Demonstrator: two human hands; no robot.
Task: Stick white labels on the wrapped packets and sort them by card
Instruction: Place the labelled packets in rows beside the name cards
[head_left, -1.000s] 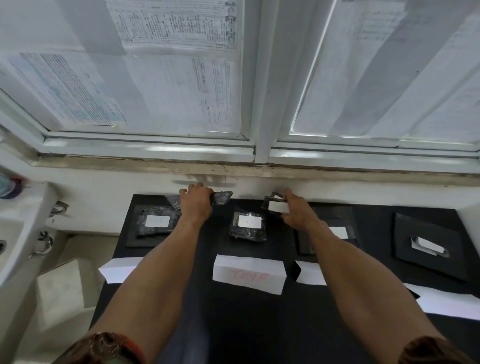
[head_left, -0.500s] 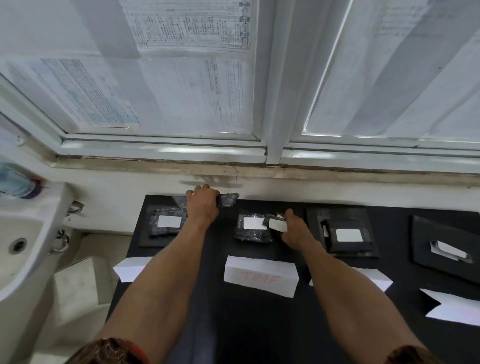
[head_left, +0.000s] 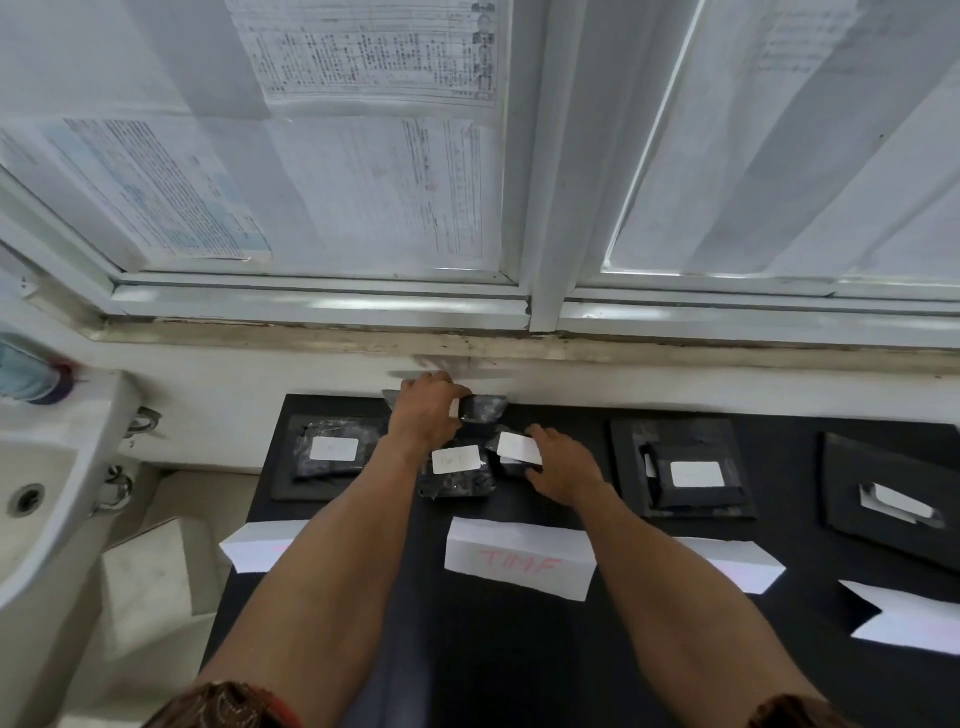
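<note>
On the black table (head_left: 467, 649) my left hand (head_left: 423, 415) grips a dark wrapped packet (head_left: 485, 408) at the far edge by the wall. My right hand (head_left: 558, 467) holds a small packet with a white label (head_left: 519, 448), set down beside the labelled middle packet (head_left: 457, 470). That packet lies behind the folded card reading "TIME" (head_left: 519, 564). A labelled packet (head_left: 332, 451) lies far left behind the left card (head_left: 260, 545). Another labelled packet (head_left: 696, 475) rests on a dark square at right, behind a third card (head_left: 737, 566).
A dark mat (head_left: 893, 499) at far right carries a small white-labelled item, with a fourth white card (head_left: 909, 618) in front. A white sink (head_left: 36, 483) stands left of the table. The wall and window sill (head_left: 519, 348) run just behind the packets.
My right hand carried its labelled packet leftward and down, from the right pile to beside the middle packet. My left hand stayed on the far packet.
</note>
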